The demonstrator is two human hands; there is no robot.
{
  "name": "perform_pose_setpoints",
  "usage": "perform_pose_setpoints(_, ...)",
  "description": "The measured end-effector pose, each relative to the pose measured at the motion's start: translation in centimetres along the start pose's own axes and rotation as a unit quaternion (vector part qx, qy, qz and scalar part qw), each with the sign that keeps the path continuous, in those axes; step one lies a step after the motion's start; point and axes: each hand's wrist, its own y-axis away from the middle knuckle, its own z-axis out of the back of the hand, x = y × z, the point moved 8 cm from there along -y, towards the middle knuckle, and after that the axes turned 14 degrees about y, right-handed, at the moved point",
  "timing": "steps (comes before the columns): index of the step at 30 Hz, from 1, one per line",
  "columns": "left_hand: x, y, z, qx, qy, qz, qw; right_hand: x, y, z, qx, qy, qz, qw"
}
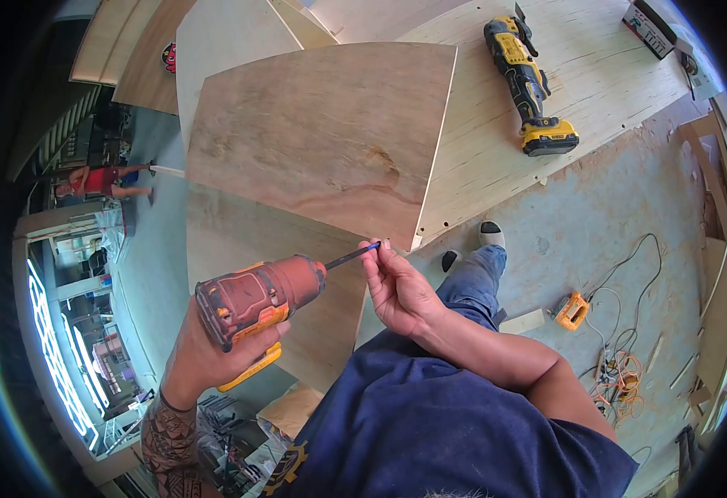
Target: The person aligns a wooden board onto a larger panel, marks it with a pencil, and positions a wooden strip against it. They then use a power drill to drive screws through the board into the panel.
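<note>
My left hand (pixel 201 353) grips a red-and-yellow cordless impact driver (pixel 264 290) by its handle, low on the left. A long dark driver bit (pixel 348 257) with a blue section points right and slightly up from its nose. My right hand (pixel 401 290) pinches the tip of that bit between thumb and fingers; whether a screw is there too is too small to tell. Just above the fingertips is the lower corner of a tapered plywood panel (pixel 322 133). Beneath it lies another plywood sheet (pixel 313 282).
A yellow-and-black cordless multi-tool (pixel 525 91) lies on a pale plywood sheet (pixel 479 178). At the upper right stands a small box (pixel 650 29). A yellow tool (pixel 572 311) and tangled orange cord (pixel 625 378) are on the dusty floor. A person in red (pixel 97 181) is far left.
</note>
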Motion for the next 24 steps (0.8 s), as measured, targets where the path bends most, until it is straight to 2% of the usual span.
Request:
perform_pose_setpoints(4, -1.6, -1.1, -0.3, 0.015, 0.031, 0.020, 0.999, 0.6, 0.7, 0.3, -0.011, 0.042, -0.013, 0.999)
perform_pose_setpoints(6, -2.3, -1.5, -0.1, 0.019, 0.012, 0.018, 1.000, 1.6, 1.8, 1.6, 0.019, 0.299, -0.024, 0.954)
perform_pose_setpoints(7, -2.6, -1.7, -0.1, 0.021, -0.005, 0.017, 1.000, 2.1, 2.4, 2.3, 0.018, 0.299, -0.024, 0.954)
perform_pose_setpoints(8, -3.0, -1.9, -0.1, 0.022, -0.004, 0.017, 1.000, 5.5, 3.5, 2.8, -0.072, 0.539, 0.143, 0.827)
perform_pose_setpoints(9, -3.5, -2.0, -0.2, 0.025, 0.003, 0.015, 1.000, 8.2, 5.4, 1.7, -0.153, 0.720, 0.293, 0.610)
perform_pose_setpoints(10, -3.8, -2.2, -0.3, 0.027, 0.011, 0.015, 0.999, 9.8, 6.8, 0.6, -0.190, 0.748, 0.385, 0.506)
perform_pose_setpoints(12, -4.1, -2.4, -0.3, 0.035, 0.004, 0.007, 0.999, 11.0, 7.4, -1.0, -0.180, 0.763, 0.459, 0.418)
perform_pose_setpoints(13, -4.3, -2.4, -0.4, 0.043, -0.005, -0.002, 0.999, 11.3, 7.0, -0.8, -0.179, 0.763, 0.459, 0.418)
perform_pose_setpoints(15, -4.3, -2.5, -0.4, 0.047, -0.009, -0.009, 0.999, 10.7, 5.3, -0.5, -0.134, 0.801, 0.448, 0.375)
perform_pose_setpoints(16, -4.4, -2.6, -0.4, 0.051, -0.013, -0.016, 0.998, 10.8, 4.6, 0.0, -0.135, 0.800, 0.449, 0.375)
perform_pose_setpoints(18, -4.6, -2.6, -0.6, 0.057, -0.015, -0.006, 0.998, 10.5, 4.2, -0.1, -0.112, 0.793, 0.499, 0.331)
perform_pose_setpoints(19, -4.6, -2.8, -0.8, 0.063, -0.016, 0.004, 0.998, 10.9, 4.1, 0.0, -0.113, 0.793, 0.499, 0.330)
perform_pose_setpoints(21, -4.5, -2.9, -0.8, 0.062, -0.011, 0.004, 0.998, 10.8, 4.4, -0.7, -0.086, 0.799, 0.529, 0.272)
perform_pose_setpoints(24, -4.5, -3.2, -1.1, 0.061, -0.002, -0.001, 0.998, 10.9, 4.2, -0.7, -0.071, 0.794, 0.543, 0.266)
